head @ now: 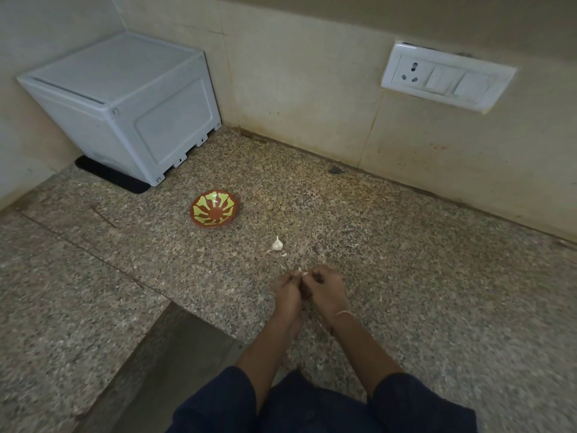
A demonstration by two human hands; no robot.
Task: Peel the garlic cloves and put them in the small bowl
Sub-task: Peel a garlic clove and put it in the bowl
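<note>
Pinching: the left hand (288,288) and right hand (326,284) meet fingertip to fingertip over the counter (406,276), both on one small white clove (300,270).
Left grip: narrow, fingers bent in and pinching the clove.
Right grip: narrow, fingers and thumb curled onto the same clove.
Clove: between the two sets of fingertips, over the counter and well apart from the bowl; too small to tell how much skin it carries.
Bulb (277,244): lies on the counter just beyond the hands, its tip pointing away from the person; neither hand touches it.
Scrap (283,254): a white bit on the counter just beside the bulb, between it and the hands; I cannot tell whether it is clove or skin.
Bowl (214,208): orange with a yellow-green pattern, upright on the counter, beyond the bulb and to its left.
Box (125,101): white, in the far left corner, on a black mat (109,178).
Socket (446,78): white plate on the wall, far right.
Band (342,314): thin, on the right wrist.
</note>
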